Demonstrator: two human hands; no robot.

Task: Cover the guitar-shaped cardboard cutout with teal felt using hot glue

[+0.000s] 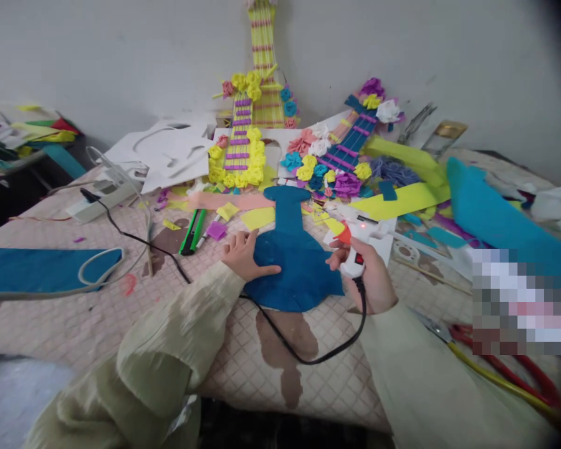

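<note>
A blue paper-like cutout (287,274) with a round body, a narrow neck and a wider top lies on the table before me. My left hand (247,255) rests flat on its left edge, thumb stretched out to the right. Over at the cutout's right edge, my right hand (371,274) is wrapped around a white hot glue gun (354,265). The gun has an orange-red nozzle part, a small red light and a red switch. Its black cord (327,360) loops below the cutout.
A green utility knife (193,232) lies left of the cutout. Paper guitar shapes with crepe flowers (240,137) lean at the back. A power strip (103,198) with cables sits at left. Red-and-yellow-handled scissors (495,365) lie at right, near a teal sheet (500,209). Paper scraps are scattered around.
</note>
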